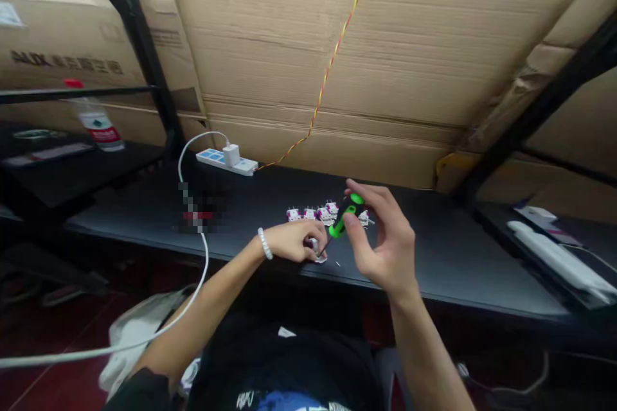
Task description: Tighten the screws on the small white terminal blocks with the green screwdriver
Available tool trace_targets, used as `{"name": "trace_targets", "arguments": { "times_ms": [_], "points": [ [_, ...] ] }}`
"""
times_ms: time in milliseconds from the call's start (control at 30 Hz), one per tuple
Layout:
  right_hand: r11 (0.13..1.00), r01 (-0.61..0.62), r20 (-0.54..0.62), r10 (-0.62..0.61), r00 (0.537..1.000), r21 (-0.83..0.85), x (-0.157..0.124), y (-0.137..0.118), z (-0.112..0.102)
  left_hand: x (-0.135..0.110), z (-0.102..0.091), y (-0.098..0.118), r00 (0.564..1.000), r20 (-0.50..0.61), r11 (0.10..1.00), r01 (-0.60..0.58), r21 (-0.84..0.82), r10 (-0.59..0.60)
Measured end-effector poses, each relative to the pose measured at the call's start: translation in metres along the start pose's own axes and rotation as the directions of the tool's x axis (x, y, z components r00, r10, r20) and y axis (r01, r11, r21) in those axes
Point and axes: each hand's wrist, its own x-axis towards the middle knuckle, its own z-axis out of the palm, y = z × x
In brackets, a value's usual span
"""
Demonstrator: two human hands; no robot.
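My left hand, with a white bead bracelet on its wrist, pinches a small white electrical part just above the dark tabletop. My right hand grips a green-and-black screwdriver by its handle. The thin shaft of the screwdriver reaches down to the small part, and its tip is hidden behind my left fingers. A row of several white-and-pink small parts stands on the table just behind my hands.
A white power strip with a charger and white cable stands at the table's back. Cardboard boxes and black shelf posts rise behind. A bottle with a red cap stands on the left; a white strip lies on the right.
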Motion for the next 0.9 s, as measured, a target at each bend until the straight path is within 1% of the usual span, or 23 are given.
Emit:
{"name": "trace_targets", "arguments": {
  "times_ms": [67,133,233,300,367,500,533,567,667,700,733,833,867,900],
  "points": [
    [1.0,0.0,-0.015,0.0,1.0,-0.011,-0.002,0.001,0.0,0.0,0.001,0.0,0.998,-0.003,0.995,0.055,-0.081,-0.055],
    [0.999,-0.002,-0.056,0.0,0.998,-0.038,-0.004,0.002,0.001,0.0,0.002,0.0,0.995,-0.013,0.986,0.095,-0.139,-0.098],
    [0.997,-0.016,-0.122,0.007,0.992,-0.074,-0.005,0.003,0.003,0.001,0.003,0.0,0.99,-0.023,0.974,0.136,-0.179,-0.142],
    [0.997,-0.016,-0.129,0.006,0.992,-0.079,-0.005,0.004,0.003,0.001,0.004,0.001,0.985,-0.014,0.966,0.166,-0.197,-0.172],
    [0.998,-0.02,-0.1,0.013,0.995,-0.064,-0.003,0.005,0.003,0.002,0.004,0.002,0.981,-0.012,0.959,0.189,-0.21,-0.196],
    [0.998,-0.036,0.038,0.034,0.999,0.047,-0.001,0.005,0.005,0.003,0.004,0.004,0.979,-0.022,0.955,0.192,-0.226,-0.202],
    [0.998,-0.036,0.054,0.033,0.998,0.057,0.0,0.005,0.005,0.003,0.004,0.004,0.979,-0.021,0.954,0.19,-0.23,-0.2],
    [0.998,-0.032,0.047,0.03,0.998,0.049,0.001,0.005,0.006,0.004,0.004,0.004,0.98,-0.019,0.955,0.186,-0.233,-0.196],
    [0.999,-0.016,-0.037,0.015,0.999,-0.031,0.005,0.005,0.007,0.004,0.005,0.003,0.983,-0.012,0.955,0.174,-0.241,-0.182],
    [0.999,-0.018,-0.045,0.016,0.999,-0.037,0.006,0.005,0.007,0.003,0.005,0.003,0.984,-0.013,0.956,0.167,-0.239,-0.176],
    [1.0,-0.021,-0.031,0.02,0.999,-0.021,0.007,0.006,0.007,0.003,0.005,0.002,0.985,-0.017,0.958,0.161,-0.237,-0.17],
    [0.997,-0.034,0.074,0.029,0.997,0.072,0.01,0.006,0.006,0.003,0.005,0.0,0.986,-0.035,0.964,0.153,-0.217,-0.164],
    [0.996,-0.034,0.085,0.027,0.996,0.08,0.011,0.006,0.006,0.003,0.005,0.0,0.986,-0.029,0.965,0.155,-0.212,-0.165],
    [0.997,-0.031,0.071,0.026,0.997,0.066,0.012,0.005,0.006,0.003,0.005,-0.001,0.986,-0.023,0.965,0.157,-0.212,-0.166]
  ]
}}
